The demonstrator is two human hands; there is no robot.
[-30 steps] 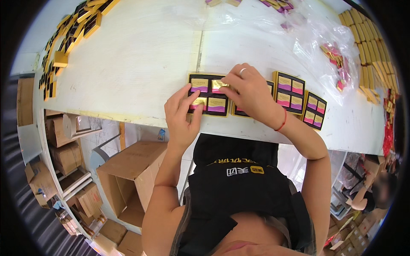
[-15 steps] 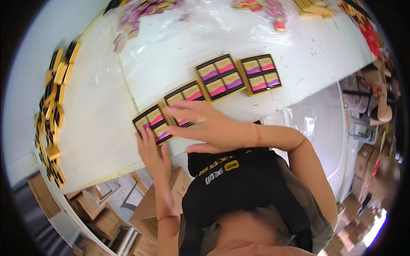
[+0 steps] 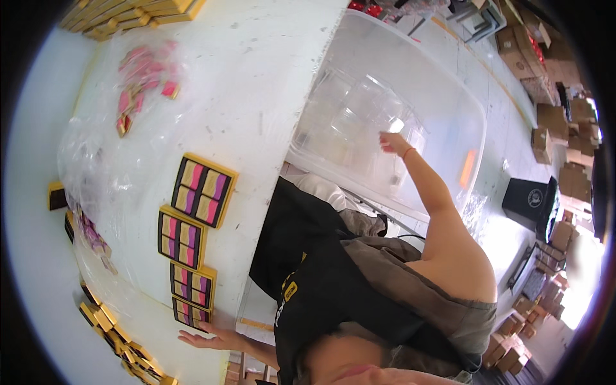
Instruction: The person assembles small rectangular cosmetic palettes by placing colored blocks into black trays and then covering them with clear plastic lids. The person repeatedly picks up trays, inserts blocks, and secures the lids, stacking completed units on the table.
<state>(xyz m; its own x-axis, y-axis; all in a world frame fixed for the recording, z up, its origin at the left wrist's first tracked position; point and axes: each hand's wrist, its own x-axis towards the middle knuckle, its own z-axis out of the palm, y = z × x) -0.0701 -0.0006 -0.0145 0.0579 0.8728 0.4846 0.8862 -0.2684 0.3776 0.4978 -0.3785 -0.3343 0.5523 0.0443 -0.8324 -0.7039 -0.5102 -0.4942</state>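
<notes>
A row of black-and-gold boxes, each with small gold, pink and purple packets in its compartments, runs along the table edge. Beside the nearest box point(image 3: 191, 313) lies my left hand point(image 3: 215, 337), open with its fingers stretched; a fingertip is at or very near the box's edge. Further up the row are a second box point(image 3: 192, 284), a third point(image 3: 181, 237) and the farthest one point(image 3: 204, 190). My right hand point(image 3: 391, 142) reaches over a big translucent tub point(image 3: 443, 77) with clear plastic covers point(image 3: 359, 102) in it. Its fingers are small and unclear, so any hold is hidden.
On the white table point(image 3: 256, 83) lie pink packets point(image 3: 144, 77) and purple packets point(image 3: 93, 234) on clear plastic film point(image 3: 96, 154). Gold boxes point(image 3: 135, 16) are stacked at the far left, with more boxes point(image 3: 119, 333) at the near left. Cardboard cartons point(image 3: 555, 122) stand at the right.
My view has turned to the right. My right hand has left the boxes and extends over the tub. My left hand has come off the packets to beside the end box.
</notes>
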